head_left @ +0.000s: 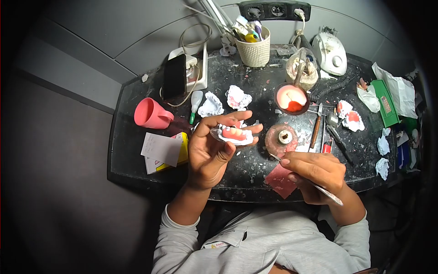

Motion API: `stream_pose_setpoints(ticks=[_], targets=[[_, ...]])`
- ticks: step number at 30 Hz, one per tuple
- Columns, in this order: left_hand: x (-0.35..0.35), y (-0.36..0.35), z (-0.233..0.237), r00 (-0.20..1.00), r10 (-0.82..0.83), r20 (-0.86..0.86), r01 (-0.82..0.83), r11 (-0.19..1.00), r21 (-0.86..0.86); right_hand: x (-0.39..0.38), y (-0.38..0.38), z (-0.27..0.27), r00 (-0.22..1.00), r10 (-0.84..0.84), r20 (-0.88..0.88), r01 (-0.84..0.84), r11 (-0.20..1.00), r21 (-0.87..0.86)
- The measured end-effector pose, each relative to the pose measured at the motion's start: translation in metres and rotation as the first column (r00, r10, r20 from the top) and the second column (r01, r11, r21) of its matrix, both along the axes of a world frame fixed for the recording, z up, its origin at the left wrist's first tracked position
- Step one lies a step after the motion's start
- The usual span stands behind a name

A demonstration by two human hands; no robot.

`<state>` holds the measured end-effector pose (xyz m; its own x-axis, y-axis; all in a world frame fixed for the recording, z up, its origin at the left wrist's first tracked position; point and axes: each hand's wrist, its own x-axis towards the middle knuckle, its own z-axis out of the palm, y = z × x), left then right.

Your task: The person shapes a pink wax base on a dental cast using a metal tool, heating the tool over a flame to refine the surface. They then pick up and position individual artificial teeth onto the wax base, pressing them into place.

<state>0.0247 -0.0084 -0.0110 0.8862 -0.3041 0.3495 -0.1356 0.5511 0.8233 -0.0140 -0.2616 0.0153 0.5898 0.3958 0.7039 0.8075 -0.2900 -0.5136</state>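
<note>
My left hand [207, 160] is wrapped round a white plaster dental cast [246, 139] and holds it above the front of the bench. Pink wax [233, 133] with a row of white teeth covers the near side of the cast. In my right hand [318, 171] a slim metal wax carver [332, 196] is pinched, its tip pointing left toward the cast but apart from it. Below that hand lies a pink wax sheet [280, 181]. Just beyond the tip stands a round burner [282, 139] with a pale top, wax spilled around its body.
Behind the burner sits a small pan [292, 99] of melted red wax. Other plaster casts [211, 105] lie about. A pink mug [150, 113], a note [161, 148] and a phone [175, 76] are leftward. A brown-handled knife [315, 130] and black pen [340, 145] lie rightward.
</note>
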Motion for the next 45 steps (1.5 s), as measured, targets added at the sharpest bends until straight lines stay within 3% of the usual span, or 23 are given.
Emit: stream_pose_setpoints(ticks=[7,9,12,18,21,24,27,31,37,45], targets=[[-0.001,-0.006,-0.002,0.981,0.106,0.162,-0.122,0.989,0.089,0.000,0.000,0.001,0.999,0.033,-0.043,-0.031,0.999,0.044],[-0.001,-0.006,-0.003,0.954,0.162,0.252,-0.212,0.959,0.186,0.000,0.000,0.000,0.997,0.048,-0.053,-0.045,0.997,0.070],[-0.003,-0.008,-0.001,0.951,0.173,0.257,-0.227,0.954,0.194,-0.001,-0.001,0.002,0.996,0.063,-0.066,-0.058,0.996,0.068],[-0.012,-0.013,-0.004,0.970,0.102,0.219,-0.154,0.959,0.237,-0.004,0.002,0.002,0.996,0.037,-0.082,-0.029,0.995,0.091],[-0.015,-0.020,-0.009,0.941,0.064,0.333,-0.165,0.944,0.285,-0.007,0.006,0.003,0.997,-0.012,-0.074,0.017,0.998,0.066],[-0.017,-0.025,-0.011,0.899,0.045,0.436,-0.201,0.926,0.320,-0.005,0.010,-0.004,0.997,-0.019,0.078,0.013,0.997,0.076],[-0.020,-0.025,-0.013,0.893,0.021,0.450,-0.199,0.914,0.352,-0.009,0.010,-0.003,0.998,-0.011,0.062,0.009,0.999,0.042],[-0.017,-0.029,-0.020,0.840,0.096,0.533,-0.277,0.922,0.271,-0.006,0.014,-0.004,0.992,0.012,0.126,-0.019,0.998,0.055],[-0.017,-0.028,-0.022,0.746,0.157,0.647,-0.443,0.843,0.306,-0.003,0.021,-0.009,0.978,0.008,0.208,-0.024,0.997,0.074],[-0.018,-0.029,-0.022,0.757,0.164,0.633,-0.423,0.861,0.282,-0.004,0.022,-0.011,0.976,0.013,0.219,-0.031,0.996,0.080]])
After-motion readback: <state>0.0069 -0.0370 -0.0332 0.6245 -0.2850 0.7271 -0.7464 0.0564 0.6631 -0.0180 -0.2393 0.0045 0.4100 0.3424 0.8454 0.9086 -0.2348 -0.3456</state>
